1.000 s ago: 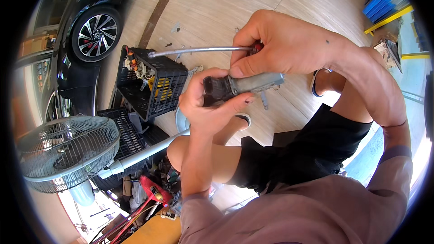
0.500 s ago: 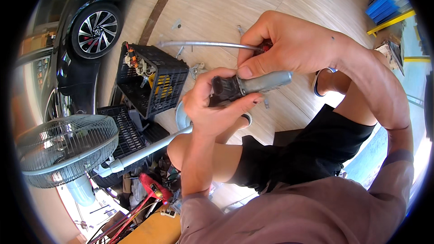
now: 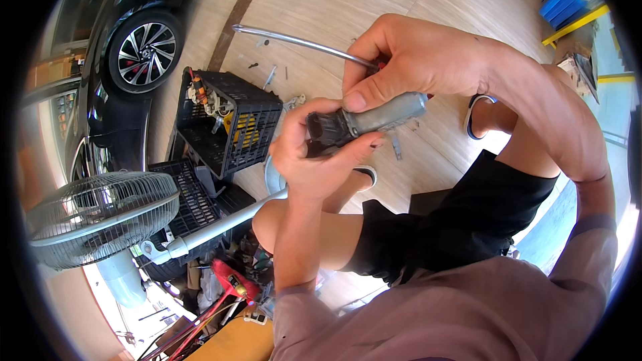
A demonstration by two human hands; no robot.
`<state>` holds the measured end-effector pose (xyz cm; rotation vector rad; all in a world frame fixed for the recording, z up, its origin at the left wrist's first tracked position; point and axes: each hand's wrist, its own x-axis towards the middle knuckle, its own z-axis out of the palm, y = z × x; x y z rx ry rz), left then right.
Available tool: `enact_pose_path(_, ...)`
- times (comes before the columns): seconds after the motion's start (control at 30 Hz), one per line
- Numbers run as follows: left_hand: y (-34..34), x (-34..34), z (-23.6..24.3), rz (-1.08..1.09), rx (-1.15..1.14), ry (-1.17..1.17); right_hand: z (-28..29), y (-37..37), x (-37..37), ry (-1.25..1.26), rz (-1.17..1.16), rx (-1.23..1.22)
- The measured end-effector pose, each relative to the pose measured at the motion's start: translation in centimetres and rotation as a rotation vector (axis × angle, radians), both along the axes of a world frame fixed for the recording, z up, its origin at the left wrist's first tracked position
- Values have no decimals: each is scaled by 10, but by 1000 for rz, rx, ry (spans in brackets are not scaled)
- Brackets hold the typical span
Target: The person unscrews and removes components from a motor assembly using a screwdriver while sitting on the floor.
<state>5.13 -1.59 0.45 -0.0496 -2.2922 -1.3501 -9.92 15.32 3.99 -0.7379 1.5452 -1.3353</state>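
Observation:
My left hand (image 3: 314, 160) is wrapped around a part with a black housing (image 3: 324, 134) and a grey metal cylinder (image 3: 388, 110), which points to the right. My right hand (image 3: 421, 60) grips a screwdriver (image 3: 287, 39), its red handle mostly hidden in the fingers and its long steel shaft sticking out to the left, tip clear of the part. My right thumb rests at the part's upper side, near where black meets grey. Both hands are close together above my bent legs.
A black car (image 3: 114, 127) stands at left, near black plastic crates (image 3: 241, 140) with parts. A standing fan (image 3: 100, 214), a red tool (image 3: 237, 281) and clutter lie lower left. Small hardware (image 3: 271, 77) lies on the tiled floor (image 3: 414, 0); blue panels (image 3: 562, 7) are at upper right.
The screwdriver's tip has swung toward the top of the picture, so the shaft slopes more. Both hands have shifted slightly, still holding the same things.

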Motion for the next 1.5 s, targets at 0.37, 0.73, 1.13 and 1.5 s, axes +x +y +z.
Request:
enact_pose_path(0.37,2,1,-6,20,-38,79,-2,0,-2,-81,51,-56)
enact_pose_path(0.73,2,3,-5,46,-84,169,-3,0,0,-58,48,-108)
enact_pose_path(1.13,0,3,-6,81,-17,120,-6,-3,-2,-231,80,-225)
enact_pose_path(1.5,-1,1,-5,-4,-15,171,4,3,-5,-102,110,-132)
